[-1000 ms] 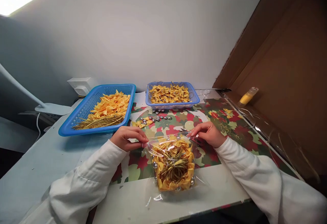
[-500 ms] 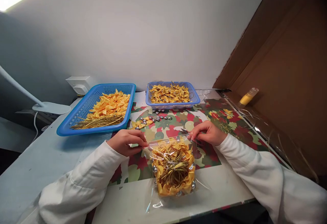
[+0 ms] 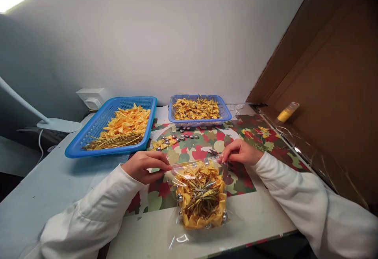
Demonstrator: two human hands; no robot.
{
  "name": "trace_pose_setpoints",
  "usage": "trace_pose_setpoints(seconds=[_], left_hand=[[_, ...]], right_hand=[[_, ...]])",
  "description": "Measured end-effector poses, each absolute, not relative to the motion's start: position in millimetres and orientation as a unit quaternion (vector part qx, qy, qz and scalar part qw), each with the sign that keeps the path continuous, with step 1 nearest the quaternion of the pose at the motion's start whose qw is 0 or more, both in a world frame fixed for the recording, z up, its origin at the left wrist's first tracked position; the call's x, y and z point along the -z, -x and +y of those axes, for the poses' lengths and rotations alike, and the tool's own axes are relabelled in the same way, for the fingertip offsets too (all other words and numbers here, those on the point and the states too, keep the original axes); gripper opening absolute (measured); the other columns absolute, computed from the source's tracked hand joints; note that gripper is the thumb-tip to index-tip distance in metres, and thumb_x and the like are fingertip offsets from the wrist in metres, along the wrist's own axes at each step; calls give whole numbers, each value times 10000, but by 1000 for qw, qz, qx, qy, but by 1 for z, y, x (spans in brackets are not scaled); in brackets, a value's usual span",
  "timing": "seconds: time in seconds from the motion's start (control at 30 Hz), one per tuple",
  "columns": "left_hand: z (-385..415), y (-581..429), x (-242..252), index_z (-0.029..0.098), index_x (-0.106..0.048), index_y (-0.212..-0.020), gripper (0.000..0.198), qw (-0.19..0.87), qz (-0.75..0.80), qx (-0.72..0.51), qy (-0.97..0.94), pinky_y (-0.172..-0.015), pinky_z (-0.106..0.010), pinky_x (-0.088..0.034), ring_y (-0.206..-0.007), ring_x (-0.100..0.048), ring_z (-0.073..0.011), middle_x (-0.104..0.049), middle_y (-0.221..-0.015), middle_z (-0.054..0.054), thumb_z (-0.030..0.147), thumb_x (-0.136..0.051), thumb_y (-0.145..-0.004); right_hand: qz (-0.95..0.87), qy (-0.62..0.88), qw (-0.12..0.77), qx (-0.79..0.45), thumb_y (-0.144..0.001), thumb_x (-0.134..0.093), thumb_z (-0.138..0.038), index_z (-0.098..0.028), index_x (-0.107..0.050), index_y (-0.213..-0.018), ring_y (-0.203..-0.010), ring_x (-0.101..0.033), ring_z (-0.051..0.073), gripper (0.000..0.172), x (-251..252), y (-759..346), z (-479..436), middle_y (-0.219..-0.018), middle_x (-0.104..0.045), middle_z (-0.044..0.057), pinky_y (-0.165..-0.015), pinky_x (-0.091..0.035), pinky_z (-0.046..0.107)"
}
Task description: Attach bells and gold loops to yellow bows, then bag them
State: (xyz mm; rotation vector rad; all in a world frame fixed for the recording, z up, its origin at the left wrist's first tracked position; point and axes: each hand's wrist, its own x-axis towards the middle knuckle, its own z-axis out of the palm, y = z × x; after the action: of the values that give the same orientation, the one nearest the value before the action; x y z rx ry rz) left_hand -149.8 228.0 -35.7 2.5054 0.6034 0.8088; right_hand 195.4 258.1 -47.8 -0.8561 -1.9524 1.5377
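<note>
A clear plastic bag lies at the table's front, filled with yellow ribbon bows, silver bells and a bundle of gold cord in the middle. Its top left corner is pinched between the fingertips of my left hand. Thumb and fingers of my right hand grip the top right corner. The bag's upper edge stretches between both hands. Just behind that edge, near my right hand, a small dark pointed tool shows in part.
A blue basket with yellow bows and gold cords stands left; a smaller basket of corded bows stands behind. Silver bells lie between. On the right are a cardboard wall, a yellow container and loose bows.
Both hands hold the same bag corners as before. The right hand and the bag have shifted very slightly to the right.
</note>
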Motion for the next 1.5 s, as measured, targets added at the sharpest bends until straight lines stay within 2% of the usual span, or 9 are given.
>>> trace_pose_setpoints(seconds=[0.5,0.73,0.83,0.93,1.0,1.07,1.13,1.2,1.5], left_hand=[[227,144,36,195,-744,-719,73,222,269,-318,-882,-577,-191,-545,-586,-672,-133,-732,-667,-59,218,-686,-758],[227,144,39,153,-700,-675,136,334,371,-285,-819,-548,-211,-559,-580,-677,-149,-722,-651,-50,284,-712,-712],[227,145,37,142,-672,-683,187,365,428,-219,-797,-532,-237,-568,-551,-667,-158,-711,-636,-43,325,-686,-720],[222,136,31,164,-685,-758,177,238,443,-229,-833,-635,-293,-578,-686,-678,-185,-716,-781,-64,328,-619,-765],[211,123,31,188,-682,-944,233,142,422,-281,-850,-845,-380,-543,-962,-652,-237,-684,-1052,-101,336,-582,-795],[198,106,37,200,-552,-1243,487,110,394,-291,-865,-996,-460,-448,-1187,-539,-282,-565,-1302,-136,408,-582,-803],[185,91,50,176,-329,-1428,746,120,367,-247,-889,-1067,-505,-360,-1340,-368,-321,-381,-1467,-171,500,-568,-800],[177,83,64,166,-216,-1474,805,139,384,-203,-890,-1108,-549,-259,-1386,-274,-336,-294,-1509,-174,540,-514,-827],[181,85,84,168,-302,-1448,727,206,442,-157,-859,-1115,-567,-228,-1384,-282,-326,-327,-1498,-152,590,-398,-864]], right_hand=[[-674,362,233,-600,-686,-660,-252,-164,-754,-757,-722,-707,176,147,47,-197,254,-743,-752,50,-683,-559,271],[-652,420,249,-580,-677,-725,-350,-138,-712,-714,-477,-589,107,216,50,-189,238,-666,-718,49,-434,-463,208],[-704,451,281,-472,-696,-707,-313,-154,-697,-713,-646,-658,166,161,50,-183,233,-777,-721,76,-553,-526,264],[-765,460,322,-314,-757,-644,-271,-184,-710,-791,-996,-642,253,114,45,-173,226,-1080,-684,117,-855,-516,407],[-805,430,317,-259,-813,-595,-301,-201,-690,-1007,-1177,-548,270,238,42,-165,218,-1260,-602,118,-1011,-413,469],[-848,376,271,-256,-860,-542,-389,-191,-548,-1275,-1314,-415,269,460,40,-155,208,-1400,-478,124,-1096,-312,486],[-878,343,205,-262,-875,-489,-495,-163,-376,-1417,-1391,-279,277,646,42,-146,199,-1489,-336,133,-1141,-217,497],[-886,347,149,-269,-879,-434,-566,-149,-280,-1461,-1415,-205,293,733,46,-141,193,-1520,-250,140,-1154,-157,513],[-868,360,96,-328,-907,-321,-602,-165,-184,-1486,-1433,-131,266,738,65,-146,206,-1545,-158,118,-1167,-116,486]])
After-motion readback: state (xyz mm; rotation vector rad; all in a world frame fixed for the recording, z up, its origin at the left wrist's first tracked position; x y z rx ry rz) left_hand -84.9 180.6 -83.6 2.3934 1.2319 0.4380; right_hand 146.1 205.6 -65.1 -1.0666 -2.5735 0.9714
